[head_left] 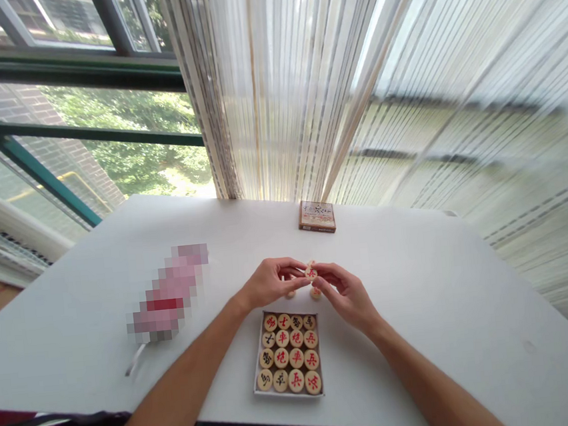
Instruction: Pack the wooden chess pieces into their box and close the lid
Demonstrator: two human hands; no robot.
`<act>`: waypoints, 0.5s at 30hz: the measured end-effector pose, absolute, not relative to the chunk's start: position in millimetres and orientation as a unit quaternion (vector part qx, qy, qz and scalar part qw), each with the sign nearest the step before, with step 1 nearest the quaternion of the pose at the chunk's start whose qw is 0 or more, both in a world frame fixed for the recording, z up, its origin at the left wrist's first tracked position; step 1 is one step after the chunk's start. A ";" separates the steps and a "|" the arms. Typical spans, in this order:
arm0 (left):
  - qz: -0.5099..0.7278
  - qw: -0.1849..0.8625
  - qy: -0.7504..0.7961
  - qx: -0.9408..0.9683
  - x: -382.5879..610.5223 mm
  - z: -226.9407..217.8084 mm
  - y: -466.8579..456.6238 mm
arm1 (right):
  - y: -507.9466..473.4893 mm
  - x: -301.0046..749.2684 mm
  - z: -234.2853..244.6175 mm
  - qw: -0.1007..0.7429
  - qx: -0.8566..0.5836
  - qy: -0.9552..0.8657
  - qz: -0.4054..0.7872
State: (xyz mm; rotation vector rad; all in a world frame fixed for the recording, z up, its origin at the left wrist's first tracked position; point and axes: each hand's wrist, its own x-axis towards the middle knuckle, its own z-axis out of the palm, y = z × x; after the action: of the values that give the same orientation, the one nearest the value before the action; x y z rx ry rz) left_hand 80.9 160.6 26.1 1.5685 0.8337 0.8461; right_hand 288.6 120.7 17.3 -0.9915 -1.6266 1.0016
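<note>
A round wooden Chinese chess piece (310,273) with a red character is raised between my two hands, its marked face toward me. My left hand (274,282) pinches it from the left with thumb and fingertips. From the right, the thumb and fingers of my right hand (345,295) grip the same piece. Partly hidden under the hands, a loose piece (290,295) and another one (316,293) lie on the table. Nearer to me, an open box tray (289,396) holds rows of pieces with red or black characters, faces up.
The white table (416,334) reaches to the curtain (274,107) and the window. Beyond my hands lies a printed box lid (317,216). A blurred-out pink object (171,294) rests at the left, a pale strip extending from its near end.
</note>
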 end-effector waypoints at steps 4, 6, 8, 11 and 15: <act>0.360 0.540 0.353 0.674 81.6 26.2 161.0 | 120.9 288.8 18.2 0.471 -0.406 -0.669 0.407; 0.359 0.522 0.354 0.688 81.5 27.5 161.1 | 121.1 288.7 18.2 0.469 -0.406 -0.672 0.405; 0.360 0.500 0.356 0.702 81.1 29.2 161.0 | 121.2 288.3 17.9 0.469 -0.407 -0.671 0.404; 0.357 0.490 0.357 0.711 80.7 31.3 160.7 | 121.1 287.3 17.3 0.474 -0.407 -0.667 0.406; 0.356 0.496 0.350 0.711 80.9 32.7 160.0 | 120.6 286.1 17.2 0.491 -0.406 -0.658 0.402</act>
State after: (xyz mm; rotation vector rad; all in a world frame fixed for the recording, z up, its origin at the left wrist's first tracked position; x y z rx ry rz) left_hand 80.9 160.0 32.7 1.7221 0.8491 0.8616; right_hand 286.1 120.6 17.2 -0.9847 -1.5984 0.9749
